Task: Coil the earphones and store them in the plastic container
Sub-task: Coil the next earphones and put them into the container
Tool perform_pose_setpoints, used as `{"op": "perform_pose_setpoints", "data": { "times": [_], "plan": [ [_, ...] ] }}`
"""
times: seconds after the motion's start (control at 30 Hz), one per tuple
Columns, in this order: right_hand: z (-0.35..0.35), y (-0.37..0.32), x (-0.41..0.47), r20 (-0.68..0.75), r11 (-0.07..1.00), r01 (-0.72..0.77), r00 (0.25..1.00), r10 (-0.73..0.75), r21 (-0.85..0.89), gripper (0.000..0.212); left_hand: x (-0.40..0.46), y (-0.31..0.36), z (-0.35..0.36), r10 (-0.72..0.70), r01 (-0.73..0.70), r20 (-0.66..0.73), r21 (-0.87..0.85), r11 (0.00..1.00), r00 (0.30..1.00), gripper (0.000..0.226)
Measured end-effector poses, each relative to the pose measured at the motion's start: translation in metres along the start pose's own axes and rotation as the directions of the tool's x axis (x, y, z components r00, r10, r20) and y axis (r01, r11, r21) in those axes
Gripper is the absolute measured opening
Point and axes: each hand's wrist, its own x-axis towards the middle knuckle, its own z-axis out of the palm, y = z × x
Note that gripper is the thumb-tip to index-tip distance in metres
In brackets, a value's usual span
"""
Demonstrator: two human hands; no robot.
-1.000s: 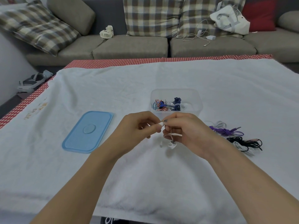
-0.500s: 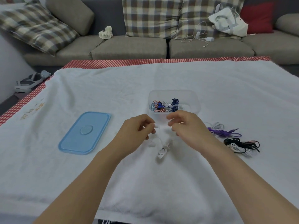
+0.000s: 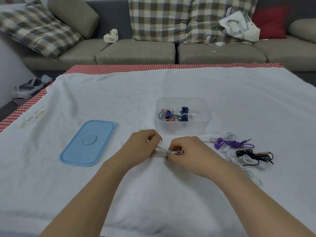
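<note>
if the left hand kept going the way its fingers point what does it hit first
The left hand points right, at the right hand, which it would likely meet first; the white earphone cord spans the small gap.

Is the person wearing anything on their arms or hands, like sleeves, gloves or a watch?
No. Both forearms are bare all the way down to the bottom edge of the picture, with no sleeves in view. The left hand and the right hand have no gloves, and no watch, bracelet or ring shows on them. The fingernails are too small and blurred to describe.
</note>
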Motion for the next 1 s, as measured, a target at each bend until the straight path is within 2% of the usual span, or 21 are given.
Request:
{"op": "perform_pose_setpoints", "data": {
  "times": [0.1, 0.17, 0.23, 0.33, 0.4, 0.5, 0.57, 0.63, 0.67, 0.73, 0.8, 0.87, 0.93, 1.0],
  "plan": [
    [-0.024, -0.007, -0.001, -0.052, 0.939, -0.065, 0.995, 0.088, 0.339, 0.013, 0.006, 0.015, -0.009, -0.064, 0.047, -0.043, -0.323, 0.945, 0.997, 0.045],
    [-0.045, -0.017, 0.002, -0.101, 0.865, -0.047, 0.988, 0.113, 0.500, 0.015, 0.011, 0.027, -0.014, -0.067, 0.021, -0.105, -0.390, 0.921, 0.992, 0.053],
    [-0.069, -0.029, 0.009, -0.186, 0.839, -0.011, 0.974, 0.133, 0.543, 0.017, 0.016, 0.039, -0.017, -0.058, -0.017, -0.174, -0.404, 0.915, 0.983, 0.055],
    [-0.105, -0.042, 0.033, -0.264, 0.895, -0.031, 0.950, 0.164, 0.445, 0.015, 0.021, 0.050, -0.015, -0.042, -0.042, -0.207, -0.385, 0.922, 0.977, 0.053],
    [-0.119, -0.042, 0.055, -0.262, 0.939, -0.119, 0.942, 0.209, 0.322, 0.017, 0.022, 0.053, -0.011, -0.037, -0.036, -0.192, -0.359, 0.933, 0.981, 0.050],
    [-0.113, -0.034, 0.084, -0.143, 0.965, -0.261, 0.954, 0.262, 0.029, 0.023, 0.021, 0.053, -0.003, -0.006, -0.051, -0.175, -0.320, 0.946, 0.985, 0.050],
    [-0.094, -0.027, 0.092, -0.008, 0.946, -0.293, 0.955, 0.295, -0.141, 0.026, 0.019, 0.053, 0.001, 0.020, -0.069, -0.179, -0.273, 0.959, 0.984, 0.049],
    [-0.076, -0.018, 0.093, 0.032, 0.930, -0.292, 0.952, 0.306, -0.222, 0.024, 0.018, 0.052, 0.003, 0.045, -0.086, -0.178, -0.229, 0.970, 0.983, 0.044],
    [-0.071, -0.014, 0.092, 0.004, 0.934, -0.281, 0.957, 0.289, -0.221, 0.022, 0.018, 0.051, 0.004, 0.058, -0.097, -0.181, -0.213, 0.972, 0.982, 0.040],
    [-0.072, -0.005, 0.081, -0.158, 0.955, -0.256, 0.960, 0.233, -0.147, 0.020, 0.018, 0.049, 0.005, 0.072, -0.108, -0.191, -0.182, 0.977, 0.979, 0.036],
    [-0.081, 0.002, 0.061, -0.367, 0.973, -0.226, 0.909, 0.197, -0.037, 0.021, 0.018, 0.048, 0.007, 0.082, -0.113, -0.200, -0.151, 0.982, 0.976, 0.032],
    [-0.088, 0.014, 0.038, -0.477, 0.971, -0.235, 0.849, 0.226, 0.042, 0.020, 0.016, 0.049, 0.009, 0.102, -0.130, -0.205, -0.127, 0.983, 0.974, 0.028],
    [-0.084, 0.032, 0.017, -0.468, 0.948, -0.318, 0.837, 0.284, 0.007, 0.022, 0.012, 0.050, 0.014, 0.131, -0.150, -0.176, -0.098, 0.984, 0.976, 0.022],
    [-0.068, 0.049, 0.002, -0.382, 0.918, -0.390, 0.861, 0.336, -0.070, 0.026, 0.009, 0.048, 0.019, 0.138, -0.141, -0.097, -0.031, 0.989, 0.986, 0.016]
  ]
}}
